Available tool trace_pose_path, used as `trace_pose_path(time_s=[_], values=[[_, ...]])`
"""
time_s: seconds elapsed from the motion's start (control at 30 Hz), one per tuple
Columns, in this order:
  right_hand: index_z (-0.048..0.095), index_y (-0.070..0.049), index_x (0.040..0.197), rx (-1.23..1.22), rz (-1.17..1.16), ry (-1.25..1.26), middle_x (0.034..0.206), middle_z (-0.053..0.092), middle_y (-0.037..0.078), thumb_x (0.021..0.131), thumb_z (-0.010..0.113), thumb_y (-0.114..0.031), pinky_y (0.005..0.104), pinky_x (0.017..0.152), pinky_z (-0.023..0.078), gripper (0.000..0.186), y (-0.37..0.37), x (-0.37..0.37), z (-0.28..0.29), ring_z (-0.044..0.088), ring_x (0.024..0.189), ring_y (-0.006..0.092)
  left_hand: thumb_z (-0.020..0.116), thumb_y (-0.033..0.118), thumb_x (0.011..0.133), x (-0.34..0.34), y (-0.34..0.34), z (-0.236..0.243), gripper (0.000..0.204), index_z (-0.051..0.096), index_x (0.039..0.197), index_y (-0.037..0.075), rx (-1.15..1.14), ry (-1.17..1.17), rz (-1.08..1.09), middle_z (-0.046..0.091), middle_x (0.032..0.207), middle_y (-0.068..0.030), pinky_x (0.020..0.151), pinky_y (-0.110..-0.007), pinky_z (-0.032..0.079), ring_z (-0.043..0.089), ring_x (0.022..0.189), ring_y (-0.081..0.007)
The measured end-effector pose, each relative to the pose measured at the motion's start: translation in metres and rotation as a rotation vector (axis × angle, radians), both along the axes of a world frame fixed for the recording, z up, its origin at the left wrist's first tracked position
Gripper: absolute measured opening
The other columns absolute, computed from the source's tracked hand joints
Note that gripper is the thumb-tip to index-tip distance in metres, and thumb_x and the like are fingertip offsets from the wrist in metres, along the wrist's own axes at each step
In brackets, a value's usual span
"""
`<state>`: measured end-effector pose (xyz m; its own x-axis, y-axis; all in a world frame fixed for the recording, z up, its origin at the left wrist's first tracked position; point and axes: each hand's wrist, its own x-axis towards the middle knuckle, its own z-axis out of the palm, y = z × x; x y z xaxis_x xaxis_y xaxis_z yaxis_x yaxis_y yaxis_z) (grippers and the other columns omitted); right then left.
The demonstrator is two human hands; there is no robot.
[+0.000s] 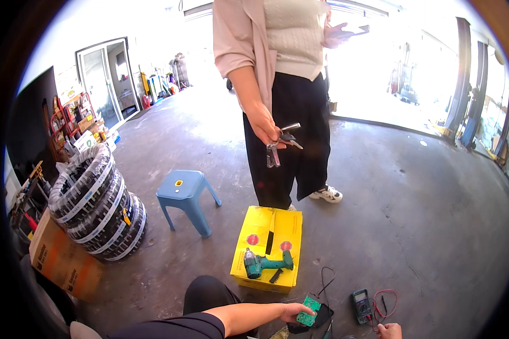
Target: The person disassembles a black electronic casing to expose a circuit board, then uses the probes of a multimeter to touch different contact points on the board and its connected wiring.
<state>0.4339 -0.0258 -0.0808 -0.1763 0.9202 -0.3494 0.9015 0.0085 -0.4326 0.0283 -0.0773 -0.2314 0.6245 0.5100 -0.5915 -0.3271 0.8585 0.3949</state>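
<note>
At the bottom centre my left hand [293,312] grips a green circuit board [306,317] over a black item [325,315] with dark wires. Lower right, my right hand [388,330] has curled fingers beside the red lead [395,302] of a multimeter [361,305]; what they hold is too small to make out. A yellow box [249,226] stands beyond my left hand, with a teal cordless power tool [271,263] and a small black piece [276,276] lying on top.
A person [283,45] stands facing me, holding keys [274,155] and a phone-like object [356,31]. A blue stool [184,189] stands left of the box, near stacked wrapped tyres [102,220] and a cardboard sheet [62,260]. Shelves [59,124] line the left wall.
</note>
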Motion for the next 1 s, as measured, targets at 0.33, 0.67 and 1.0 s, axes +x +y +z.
trace_pose_path(time_s=[0.33, 0.67, 1.0], values=[[0.056, -0.002, 0.132, 0.2, 0.074, 0.238, 0.097, 0.072, 0.019, 0.088, 0.067, -0.019, 0.0373, 0.081, 0.054, 0.049, 0.018, -0.093, 0.069, 0.071, 0.088, 0.0258, 0.071, 0.021, 0.092, -0.009, -0.001, 0.004, 0.034, 0.06, 0.122, 0.011, -0.042, 0.06, 0.083, 0.07, 0.115, -0.0047, 0.094, -0.035, 0.053, 0.068, 0.106, -0.0183], [0.04, -0.011, 0.147, 0.557, 0.448, 0.329, 0.101, 0.073, 0.013, 0.091, 0.064, -0.024, 0.0432, 0.083, 0.053, 0.062, 0.087, -0.339, 0.27, 0.071, 0.084, 0.0318, 0.074, 0.018, 0.089, 0.009, -0.006, -0.001, 0.037, 0.06, 0.122, 0.009, -0.006, 0.141, 0.076, 0.069, 0.115, -0.004, 0.093, -0.034, 0.054, 0.068, 0.105, -0.0166], [0.059, -0.007, 0.133, 0.715, 0.224, 0.348, 0.112, 0.07, 0.02, 0.096, 0.049, -0.04, 0.0471, 0.096, 0.047, 0.051, 0.179, -0.478, 0.346, 0.065, 0.107, 0.0377, 0.074, 0.019, 0.089, 0.005, -0.004, -0.005, 0.035, 0.062, 0.119, 0.007, 0.017, 0.115, 0.004, 0.07, 0.113, -0.0037, 0.094, -0.033, 0.054, 0.069, 0.104, -0.0172]])
